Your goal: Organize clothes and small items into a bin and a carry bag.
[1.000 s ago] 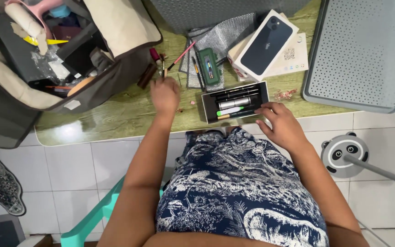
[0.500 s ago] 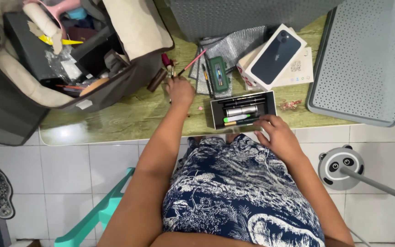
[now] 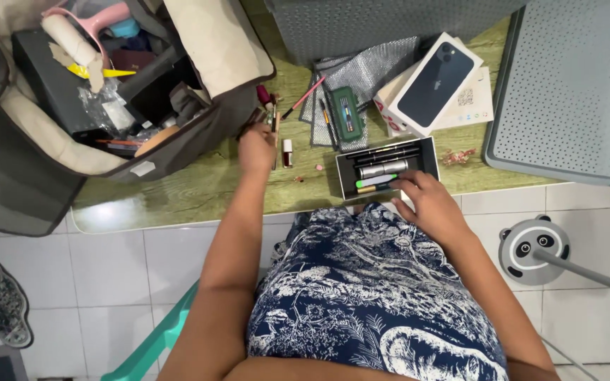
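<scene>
My left hand [image 3: 257, 146] reaches across the green tabletop [image 3: 199, 187] to the corner of an open grey bag [image 3: 199, 134]. Its fingers are curled around thin cosmetic pencils [image 3: 271, 118] that stick out past the fingertips. A small nail polish bottle [image 3: 287, 152] lies just right of it. My right hand [image 3: 428, 201] rests with spread fingers on the near edge of a black tray [image 3: 426, 152], which holds several pens and tubes. Its fingertips touch a green-tipped tube [image 3: 377, 182].
Beyond the tray lie a green case [image 3: 345, 109] on silver mesh pouches [image 3: 383, 67], a pink pencil [image 3: 303, 97] and a phone box [image 3: 432, 83] on leaflets. A grey perforated lid [image 3: 573, 92] sits at right and a grey basket [image 3: 383, 25] behind. A panda-faced fan base [image 3: 531, 247] stands on the tiled floor.
My left hand stays at the bag's corner with the pencils. My right hand has slid slightly along the tray's near edge onto the green-tipped tube. The view has shifted a little.
</scene>
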